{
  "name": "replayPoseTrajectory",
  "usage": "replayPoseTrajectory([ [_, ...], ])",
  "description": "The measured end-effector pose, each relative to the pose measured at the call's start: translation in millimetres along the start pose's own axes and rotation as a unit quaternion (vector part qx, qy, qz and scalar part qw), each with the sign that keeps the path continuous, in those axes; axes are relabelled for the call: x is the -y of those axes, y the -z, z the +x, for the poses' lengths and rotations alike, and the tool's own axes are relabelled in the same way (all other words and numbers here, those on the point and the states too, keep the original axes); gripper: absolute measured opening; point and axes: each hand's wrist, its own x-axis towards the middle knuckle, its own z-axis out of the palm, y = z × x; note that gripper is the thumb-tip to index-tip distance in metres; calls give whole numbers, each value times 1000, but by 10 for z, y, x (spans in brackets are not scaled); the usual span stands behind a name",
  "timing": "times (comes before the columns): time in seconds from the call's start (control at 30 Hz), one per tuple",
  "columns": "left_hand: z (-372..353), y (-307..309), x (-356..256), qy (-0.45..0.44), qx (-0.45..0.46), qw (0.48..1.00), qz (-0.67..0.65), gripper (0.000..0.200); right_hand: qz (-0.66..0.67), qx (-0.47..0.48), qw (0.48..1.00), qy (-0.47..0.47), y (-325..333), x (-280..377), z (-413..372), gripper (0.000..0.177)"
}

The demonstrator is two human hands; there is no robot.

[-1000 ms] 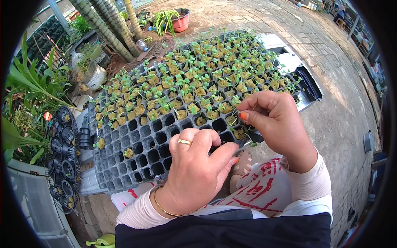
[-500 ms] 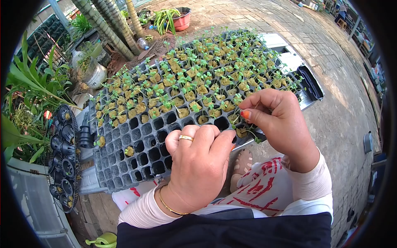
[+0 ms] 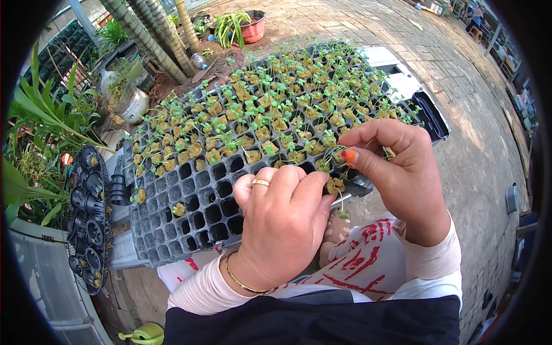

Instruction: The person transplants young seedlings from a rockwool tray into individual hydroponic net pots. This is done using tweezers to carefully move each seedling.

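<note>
A black cell tray [image 3: 172, 233] spans the middle of the view, its far cells filled with tan plugs bearing small green seedlings [image 3: 276, 103]. My left hand [image 3: 282, 227] lies over the near cells, thumb and forefinger closed on a tan seedling plug [image 3: 335, 185] at the tray's right edge. A pale stem with a leaf hangs below that plug. Just above it is my right hand [image 3: 397, 164], its thumb and forefinger pinched beside the seedlings. Thin stems show by the thumb, but what the fingertips hold is too small to make out.
Black net pots [image 3: 92, 213] fill a wire basket at the left. A green watering can [image 3: 144, 333] stands at the lower left. Behind the tray are a red pot [image 3: 253, 27] and thick plant stems [image 3: 152, 40]. Paving [image 3: 477, 190] extends along the right.
My right hand has shifted slightly right. My left hand has moved a little right, and its thumb and forefinger now meet the plug, whose stem hangs down.
</note>
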Motion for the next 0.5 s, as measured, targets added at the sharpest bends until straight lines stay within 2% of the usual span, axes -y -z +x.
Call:
replayPoseTrajectory([
  [0.07,10,30,1,-2,-1,1000,-15,29,-7,-2,1000,24,17,35,-14,8],
  [0.13,18,70,-5,-3,-2,1000,-29,29,-22,-18,996,90,52,88,-30,10],
  [0.27,9,196,53,16,15,993,-118,24,12,-10,998,61,146,274,-73,13],
  [0.33,3,271,95,22,24,988,-151,22,48,-43,997,53,159,334,-77,16],
  [0.4,-13,329,161,35,30,971,-237,22,83,-42,995,43,159,354,-72,21],
  [0.47,-48,367,247,25,7,964,-265,24,149,-54,984,82,136,366,-16,26],
  [0.5,-71,403,279,75,23,927,-368,24,162,-41,981,95,132,397,0,30],
])
